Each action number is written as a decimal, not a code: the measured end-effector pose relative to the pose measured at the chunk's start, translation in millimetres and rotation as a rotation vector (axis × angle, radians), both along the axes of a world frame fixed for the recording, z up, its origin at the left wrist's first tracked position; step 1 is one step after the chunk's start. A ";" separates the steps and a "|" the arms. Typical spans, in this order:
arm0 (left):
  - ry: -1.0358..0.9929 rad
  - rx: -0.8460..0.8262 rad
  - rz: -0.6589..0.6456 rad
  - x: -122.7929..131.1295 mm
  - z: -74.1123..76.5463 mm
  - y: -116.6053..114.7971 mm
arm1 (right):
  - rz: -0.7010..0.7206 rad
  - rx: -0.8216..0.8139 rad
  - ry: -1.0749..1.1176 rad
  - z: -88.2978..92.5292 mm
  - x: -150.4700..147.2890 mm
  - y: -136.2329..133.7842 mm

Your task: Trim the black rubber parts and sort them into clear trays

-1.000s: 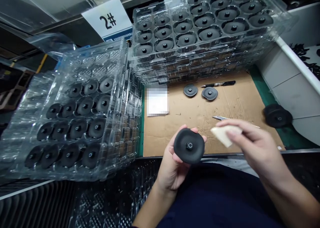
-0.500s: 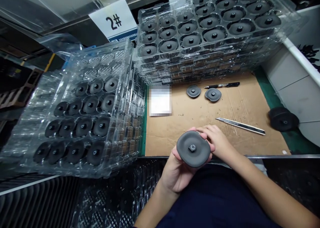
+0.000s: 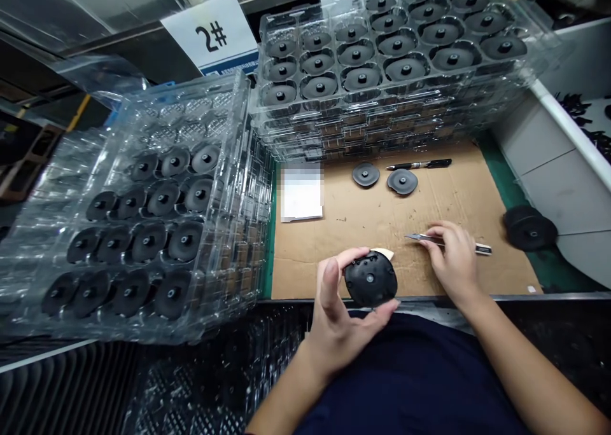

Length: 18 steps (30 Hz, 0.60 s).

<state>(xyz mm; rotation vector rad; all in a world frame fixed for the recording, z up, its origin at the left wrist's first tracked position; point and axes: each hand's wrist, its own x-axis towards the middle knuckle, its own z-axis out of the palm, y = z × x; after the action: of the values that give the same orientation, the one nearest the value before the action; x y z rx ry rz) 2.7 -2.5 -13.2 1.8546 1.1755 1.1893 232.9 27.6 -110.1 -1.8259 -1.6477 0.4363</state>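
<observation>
My left hand (image 3: 341, 317) holds a round black plastic disc (image 3: 371, 289) by its edges, between thumb and fingers. The disc's glossy side, with small knobs and a central hole, faces up. At the cardboard, my right hand (image 3: 453, 257) has its thumb and fingers closed around a slim utility knife (image 3: 483, 249), whose blade points left. Two similar discs lie farther back: a left disc (image 3: 365, 175) and a right disc (image 3: 401, 182), each with a raised centre nut. A black pen (image 3: 419, 165) rests just behind them.
Brown cardboard (image 3: 310, 257) covers the work surface. Clear trays holding black discs are stacked at the left (image 3: 229, 187) and along the back (image 3: 334, 126). More dark discs (image 3: 529, 228) sit at the right, by a white bin wall (image 3: 539, 149). A white paper (image 3: 301, 200) lies left.
The disc in my left hand has been turned over, from its nut side to its knobbed side. My right hand has left the disc, moved right and taken hold of the knife.
</observation>
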 end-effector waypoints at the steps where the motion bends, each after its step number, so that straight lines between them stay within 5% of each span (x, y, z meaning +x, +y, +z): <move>1: 0.024 0.008 0.016 -0.9 1.3 0.8 | 0.010 0.002 0.037 7.2 -5.2 -1.9; 5: 0.051 0.007 0.113 -2.3 4.4 2.1 | 0.082 -0.025 0.186 57.6 -28.8 -14.1; 11: 0.028 0.049 0.215 -0.2 4.9 3.7 | 0.379 -0.030 0.239 127.3 -49.3 -26.7; 14: 0.017 0.063 0.246 -0.7 5.8 4.7 | 0.397 -0.011 0.177 130.6 -52.3 -24.3; 18: -0.072 -0.142 0.208 -7.3 7.8 1.2 | 0.278 -0.030 0.120 95.9 -43.6 -7.7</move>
<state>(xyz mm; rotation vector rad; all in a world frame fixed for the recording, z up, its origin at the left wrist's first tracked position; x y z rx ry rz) -4.6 -1.2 -5.4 1.6023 1.4009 1.2381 189.3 19.9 -14.3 -1.5628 -1.8243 0.6809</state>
